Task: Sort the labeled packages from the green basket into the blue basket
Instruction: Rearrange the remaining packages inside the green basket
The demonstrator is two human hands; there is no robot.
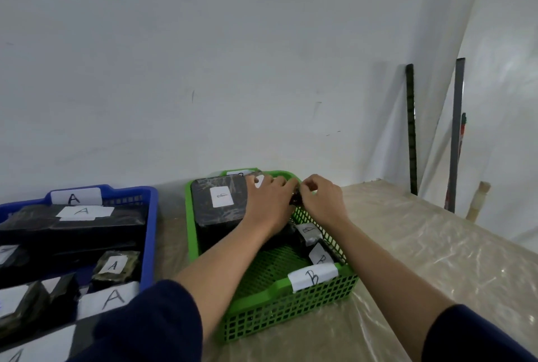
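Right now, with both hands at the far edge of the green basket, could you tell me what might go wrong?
1. The left hand and right hand meet on a small dark item at the green basket's far rim; it could slip outside.
2. Visible packages here, like the large one, read B, while the blue basket is marked A, so a mis-sort seems possible.
3. The forearms cross the smaller B packages and might knock them.

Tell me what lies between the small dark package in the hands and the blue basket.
Both hands, left hand and right hand, pinch a small dark package at the green basket's far right rim. Leftward, the big B-labelled package and the green wall sit in the way; lifting over them reaches the blue basket.
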